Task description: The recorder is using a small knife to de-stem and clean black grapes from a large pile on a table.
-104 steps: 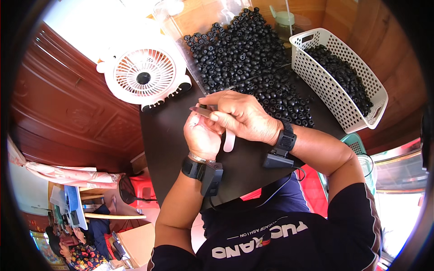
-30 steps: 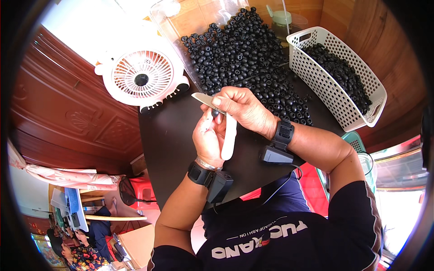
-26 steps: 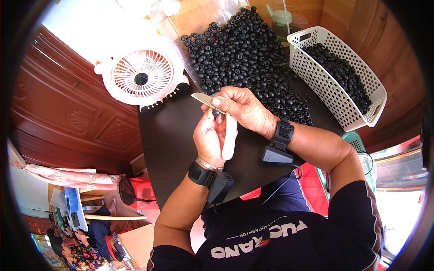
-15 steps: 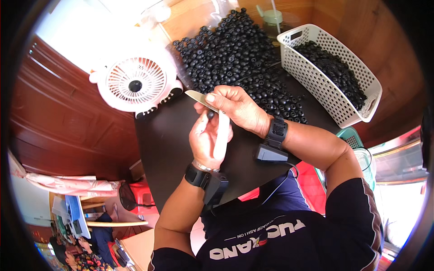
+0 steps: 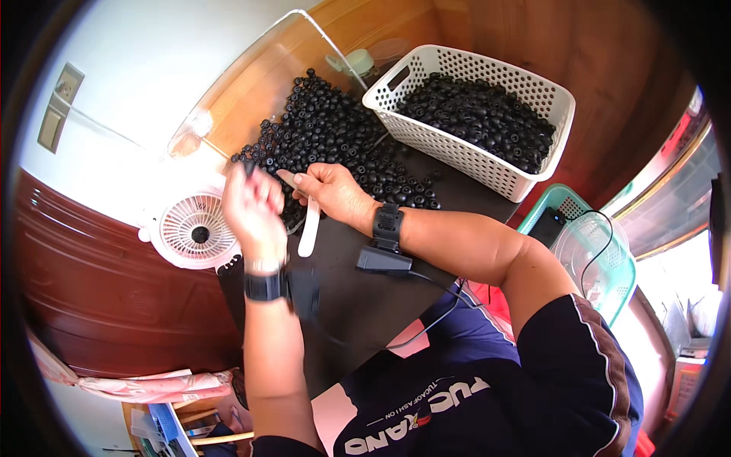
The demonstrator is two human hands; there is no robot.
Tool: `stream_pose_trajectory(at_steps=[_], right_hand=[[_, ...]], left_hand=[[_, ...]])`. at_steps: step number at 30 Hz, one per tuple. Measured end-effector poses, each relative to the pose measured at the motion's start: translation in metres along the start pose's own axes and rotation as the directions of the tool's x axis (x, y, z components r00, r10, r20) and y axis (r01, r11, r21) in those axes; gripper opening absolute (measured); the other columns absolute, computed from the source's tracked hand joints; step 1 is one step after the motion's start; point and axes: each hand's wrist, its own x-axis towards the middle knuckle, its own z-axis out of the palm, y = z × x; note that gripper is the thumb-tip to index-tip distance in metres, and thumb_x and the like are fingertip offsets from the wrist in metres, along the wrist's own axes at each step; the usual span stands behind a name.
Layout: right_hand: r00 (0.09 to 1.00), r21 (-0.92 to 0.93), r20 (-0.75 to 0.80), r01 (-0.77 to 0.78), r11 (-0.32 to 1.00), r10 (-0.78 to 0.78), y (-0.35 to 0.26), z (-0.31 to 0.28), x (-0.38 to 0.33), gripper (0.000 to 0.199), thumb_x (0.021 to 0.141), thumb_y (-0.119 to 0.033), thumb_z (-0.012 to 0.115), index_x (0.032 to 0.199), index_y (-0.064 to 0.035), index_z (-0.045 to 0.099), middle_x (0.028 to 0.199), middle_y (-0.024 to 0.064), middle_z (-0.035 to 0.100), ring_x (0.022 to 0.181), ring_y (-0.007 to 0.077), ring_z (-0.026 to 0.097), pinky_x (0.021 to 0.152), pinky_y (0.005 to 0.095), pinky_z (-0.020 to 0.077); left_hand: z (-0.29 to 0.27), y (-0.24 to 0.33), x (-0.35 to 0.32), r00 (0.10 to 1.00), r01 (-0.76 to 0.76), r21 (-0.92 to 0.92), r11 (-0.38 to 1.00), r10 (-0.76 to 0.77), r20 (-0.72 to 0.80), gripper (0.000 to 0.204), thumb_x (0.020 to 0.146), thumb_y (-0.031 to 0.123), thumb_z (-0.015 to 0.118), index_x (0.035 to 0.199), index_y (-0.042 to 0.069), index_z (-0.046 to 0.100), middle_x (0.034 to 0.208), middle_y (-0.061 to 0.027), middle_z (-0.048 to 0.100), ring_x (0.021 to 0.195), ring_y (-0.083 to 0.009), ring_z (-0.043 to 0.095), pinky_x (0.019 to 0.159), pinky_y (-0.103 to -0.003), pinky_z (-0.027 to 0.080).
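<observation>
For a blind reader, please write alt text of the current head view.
A person's right hand grips a white-handled knife beside the blurred left hand; beyond are heaped round black pieces and a white perforated plastic basket of more.

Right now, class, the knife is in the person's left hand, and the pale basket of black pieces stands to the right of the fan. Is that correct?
Not quite: the head view shows the knife in the right hand, not the left hand. The pale basket of black pieces does stand to the right of the fan.
</observation>
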Motion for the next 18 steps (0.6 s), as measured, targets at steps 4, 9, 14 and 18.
stream_pose_trajectory(at_steps=[4, 9, 14, 18], right_hand=[[0.987, 0.042, 0.036, 0.155, 0.987, -0.156, 0.020, 0.002, 0.011, 0.028, 0.087, -0.023, 0.059, 0.071, 0.0002, 0.059, 0.063, 0.0058, 0.061, 0.059, 0.0124, 0.055, 0.058, 0.0300, 0.0466], [0.995, -0.003, -0.066, 0.080, 0.997, -0.080, 0.005, 0.001, 0.018, 0.024, 0.085, -0.019, 0.059, 0.071, 0.0008, 0.061, 0.066, 0.0086, 0.064, 0.059, 0.0140, 0.058, 0.057, 0.0305, 0.0475], [0.965, 0.005, -0.216, 0.152, 0.988, -0.147, -0.037, -0.033, 0.028, 0.025, 0.091, -0.021, 0.057, 0.079, 0.0004, 0.059, 0.072, 0.0088, 0.064, 0.062, 0.0129, 0.059, 0.056, 0.0267, 0.0482], [0.958, 0.089, -0.244, 0.175, 0.981, -0.148, -0.047, -0.044, 0.036, 0.026, 0.093, -0.023, 0.055, 0.084, 0.0013, 0.058, 0.078, 0.0095, 0.065, 0.065, 0.0129, 0.059, 0.060, 0.0261, 0.0491]], left_hand=[[0.080, 0.003, 0.048, 0.978, -0.002, 0.261, 0.965, -0.053, 0.203, 0.034, 0.094, 0.035, 0.046, 0.090, 0.002, 0.055, 0.060, 0.0026, 0.039, 0.050, -0.0098, 0.040, 0.046, -0.024, 0.029], [0.094, 0.010, 0.036, 0.980, -0.080, 0.315, 0.946, 0.016, 0.200, 0.029, 0.094, 0.028, 0.047, 0.089, 0.001, 0.056, 0.058, 0.0020, 0.039, 0.048, -0.0098, 0.041, 0.044, -0.023, 0.030], [0.028, 0.007, -0.001, 0.984, -0.065, 0.337, 0.939, 0.004, 0.178, 0.028, 0.095, 0.028, 0.044, 0.088, 0.002, 0.054, 0.060, 0.0019, 0.039, 0.051, -0.0095, 0.041, 0.045, -0.022, 0.031], [-0.037, -0.021, -0.024, 0.972, 0.177, 0.514, 0.839, -0.231, 0.041, 0.022, 0.090, 0.023, 0.047, 0.081, 0.005, 0.056, 0.055, 0.0024, 0.042, 0.045, -0.0076, 0.040, 0.040, -0.021, 0.031]])
